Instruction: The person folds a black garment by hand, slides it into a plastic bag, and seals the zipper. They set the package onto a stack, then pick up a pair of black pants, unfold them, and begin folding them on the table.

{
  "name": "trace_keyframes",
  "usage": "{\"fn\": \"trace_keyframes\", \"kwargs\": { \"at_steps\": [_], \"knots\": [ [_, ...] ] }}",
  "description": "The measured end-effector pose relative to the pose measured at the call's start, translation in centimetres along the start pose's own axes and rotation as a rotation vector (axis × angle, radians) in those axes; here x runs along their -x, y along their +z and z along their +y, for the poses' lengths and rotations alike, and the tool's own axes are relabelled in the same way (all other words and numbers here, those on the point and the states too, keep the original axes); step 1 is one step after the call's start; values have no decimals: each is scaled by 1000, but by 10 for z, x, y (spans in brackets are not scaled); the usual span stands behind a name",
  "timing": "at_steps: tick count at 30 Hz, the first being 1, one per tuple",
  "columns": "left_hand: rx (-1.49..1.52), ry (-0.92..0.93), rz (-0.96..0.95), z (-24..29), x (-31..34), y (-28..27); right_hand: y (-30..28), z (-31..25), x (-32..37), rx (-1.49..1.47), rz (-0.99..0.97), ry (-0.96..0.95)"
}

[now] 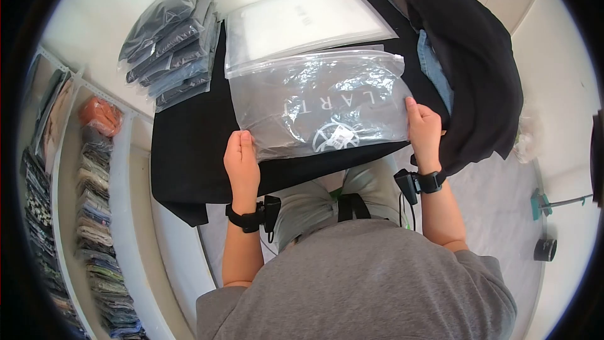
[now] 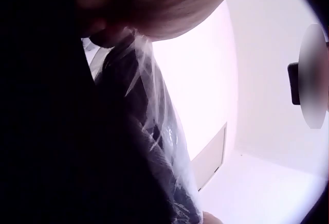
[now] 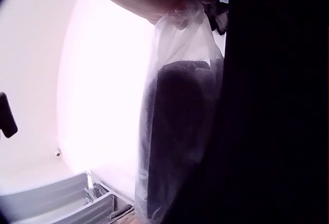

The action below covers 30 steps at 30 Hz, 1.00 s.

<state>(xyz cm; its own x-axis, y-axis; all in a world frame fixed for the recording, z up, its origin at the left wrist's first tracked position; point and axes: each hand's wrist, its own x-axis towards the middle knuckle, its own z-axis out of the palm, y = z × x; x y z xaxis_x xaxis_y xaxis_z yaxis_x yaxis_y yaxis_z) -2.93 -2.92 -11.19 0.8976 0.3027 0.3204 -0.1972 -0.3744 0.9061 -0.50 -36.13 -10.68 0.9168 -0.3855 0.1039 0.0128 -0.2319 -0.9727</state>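
A clear plastic garment bag (image 1: 327, 104) with a zip slider at its far edge and white lettering spans the space between both hands. Folded dark grey cloth (image 3: 177, 116) shows through the plastic in the right wrist view. My left hand (image 1: 241, 164) pinches the bag's near left corner, thumb on top. At the right edge, my right hand (image 1: 426, 129) grips the plastic with its thumb over the face. In the left wrist view the bag (image 2: 164, 147) hangs beneath the left hand (image 2: 164, 3), its film creased. A dark shadow covers much of both wrist views.
Flat empty zip bags (image 1: 296, 22) lie stacked at the back of the black-covered table (image 1: 189, 151). Several bagged garments (image 1: 176, 44) are piled at back left. Black cloth and denim (image 1: 434, 72) lie at the right. Shelves (image 1: 119, 170) of folded clothes stand on the left.
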Motion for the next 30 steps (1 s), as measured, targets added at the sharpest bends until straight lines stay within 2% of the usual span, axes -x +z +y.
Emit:
{"fn": "trace_keyframes", "kwargs": {
  "at_steps": [1,3,4,5,6,7,8,9,11,14,16,17,19,20,22,25,26,30],
  "knots": [
    [-15,-34,8,-2,-2,3,-1,1,-1,5,6,-3],
    [-63,-23,3,-3,-7,2,2,1,-1,15,274,-269],
    [-119,-22,3,-4,-9,2,4,-10,7,80,387,-344],
    [-111,-18,6,-3,-9,3,6,-17,16,166,396,-533],
    [-125,-28,2,-3,-9,3,11,-29,32,193,227,-577],
    [-141,-38,-4,-2,-10,2,17,-44,42,408,14,-803],
    [-143,-31,-8,-4,-12,0,29,-52,43,504,-190,-924],
    [-191,-21,-52,-6,-14,-4,40,-58,47,690,-271,-943],
    [-236,0,-101,0,-14,-6,53,-47,40,767,-255,-959],
    [-499,229,55,50,-9,-10,57,-48,28,857,-277,-944],
    [-571,484,-153,91,-14,-8,59,-47,26,893,-296,-947],
    [-563,477,-154,98,-19,-2,59,-49,26,902,-303,-945],
    [-713,817,-654,104,-33,14,58,-53,21,979,-357,-940],
    [-699,809,-659,98,-41,21,56,-51,16,992,-367,-934],
    [-924,906,-806,77,-60,32,52,-46,-5,973,-442,-1040],
    [-991,935,-856,61,-76,37,41,-47,-33,1021,-558,-1104],
    [-954,949,-787,53,-76,41,40,-46,-37,1023,-596,-1059],
    [-936,816,-886,48,-77,44,42,-33,-42,960,-654,-969]
  ]
}}
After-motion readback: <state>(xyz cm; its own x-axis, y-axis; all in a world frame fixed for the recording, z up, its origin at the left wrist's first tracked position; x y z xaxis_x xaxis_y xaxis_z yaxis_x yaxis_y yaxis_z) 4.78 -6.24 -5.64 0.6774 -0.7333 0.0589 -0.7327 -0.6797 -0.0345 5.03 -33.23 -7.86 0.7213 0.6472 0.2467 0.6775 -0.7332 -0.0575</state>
